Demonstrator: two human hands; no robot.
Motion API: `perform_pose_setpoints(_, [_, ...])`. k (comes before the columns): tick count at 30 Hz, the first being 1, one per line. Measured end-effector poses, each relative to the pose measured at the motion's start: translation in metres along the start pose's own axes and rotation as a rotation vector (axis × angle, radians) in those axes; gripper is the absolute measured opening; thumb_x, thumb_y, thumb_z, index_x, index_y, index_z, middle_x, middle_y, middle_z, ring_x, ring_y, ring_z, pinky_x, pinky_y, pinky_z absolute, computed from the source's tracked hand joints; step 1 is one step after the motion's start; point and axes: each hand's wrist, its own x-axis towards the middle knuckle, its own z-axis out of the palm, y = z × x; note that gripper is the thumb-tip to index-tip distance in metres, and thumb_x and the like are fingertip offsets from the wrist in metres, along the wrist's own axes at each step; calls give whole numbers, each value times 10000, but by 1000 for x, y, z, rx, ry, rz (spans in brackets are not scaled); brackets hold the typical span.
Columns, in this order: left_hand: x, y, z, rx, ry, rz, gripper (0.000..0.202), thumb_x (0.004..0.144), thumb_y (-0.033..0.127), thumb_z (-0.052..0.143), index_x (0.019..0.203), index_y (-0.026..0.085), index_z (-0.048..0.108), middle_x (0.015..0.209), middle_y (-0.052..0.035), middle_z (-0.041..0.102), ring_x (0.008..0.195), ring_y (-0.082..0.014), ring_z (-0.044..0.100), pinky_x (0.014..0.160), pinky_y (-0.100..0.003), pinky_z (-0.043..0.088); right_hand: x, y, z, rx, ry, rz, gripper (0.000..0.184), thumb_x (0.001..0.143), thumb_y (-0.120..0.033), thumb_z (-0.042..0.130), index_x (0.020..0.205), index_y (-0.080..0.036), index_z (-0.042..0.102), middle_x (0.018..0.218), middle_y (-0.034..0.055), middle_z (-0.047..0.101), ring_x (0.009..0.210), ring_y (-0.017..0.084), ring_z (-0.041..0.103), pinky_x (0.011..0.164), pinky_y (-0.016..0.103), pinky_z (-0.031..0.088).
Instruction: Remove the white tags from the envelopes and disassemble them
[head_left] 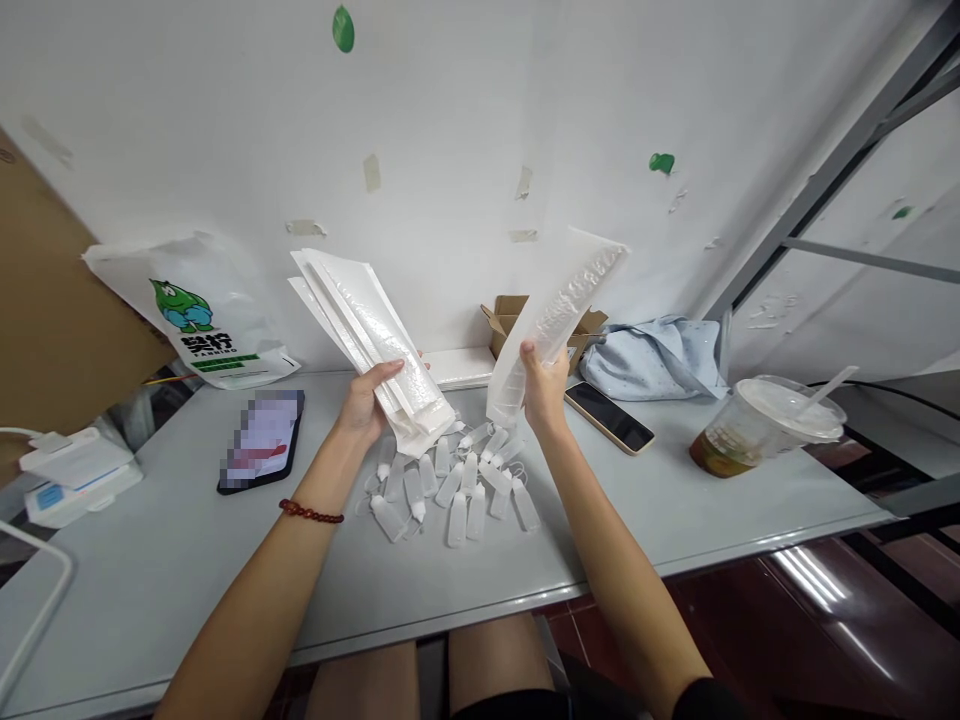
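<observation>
My left hand [365, 403] is closed round the lower end of a stack of white bubble mailers [358, 318], held tilted up to the left above the table. My right hand [541, 385] grips a single white bubble mailer [559, 312], lifted apart from the stack and leaning to the right. Below both hands, several small white squeeze bottles [459, 483] lie in a loose heap on the grey table [187, 540]. A red bead bracelet [309, 513] sits on my left wrist.
A phone [609, 416] lies right of the bottles, with a lidded iced drink cup [757, 425] and straw further right. A tablet [261, 440] lies at left, near a printed white bag [202, 315] and white boxes [71, 470]. A small cardboard box [510, 322] and blue cloth [652, 358] sit by the wall.
</observation>
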Motion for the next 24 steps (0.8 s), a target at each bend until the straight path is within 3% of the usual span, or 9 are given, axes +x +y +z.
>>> perform_pose_setpoints(9, [-1, 1, 3, 0, 4, 9, 336, 579, 270, 723, 871, 107, 698, 815, -84, 714, 923, -294, 654, 832, -388, 526, 0, -10, 0, 194, -82, 96, 670, 687, -706, 539, 1131, -205, 527, 1048, 84, 619, 978, 236, 592, 858, 394, 461])
perform_pose_setpoints(14, [-1, 0, 2, 6, -2, 4, 373, 585, 264, 722, 909, 84, 683, 838, -97, 715, 927, -297, 652, 838, -391, 518, -2, -12, 1, -12, -67, 43, 598, 577, -486, 766, 1061, -210, 550, 998, 45, 622, 906, 201, 588, 829, 354, 464])
perform_pose_setpoints(18, [0, -1, 1, 12, 2, 12, 378, 589, 266, 723, 915, 79, 682, 839, -101, 713, 930, -307, 650, 836, -412, 517, 0, -13, 1, 84, -11, 148, 472, 680, -489, 683, 1023, -190, 560, 962, 47, 624, 865, 195, 600, 801, 365, 479])
perform_pose_setpoints(22, [0, 0, 2, 11, -8, 20, 373, 578, 260, 735, 906, 90, 684, 853, -99, 712, 931, -311, 650, 827, -411, 522, 1, -14, 1, 26, 19, 66, 511, 624, -427, 743, 1046, -205, 559, 977, 35, 623, 905, 191, 596, 844, 362, 470])
perform_pose_setpoints(24, [0, 0, 2, 5, -15, 23, 366, 580, 260, 733, 905, 98, 685, 868, -96, 711, 933, -309, 651, 822, -408, 526, 0, -11, 2, 27, 19, 104, 500, 624, -432, 738, 1032, -202, 564, 969, 43, 631, 899, 197, 599, 829, 372, 479])
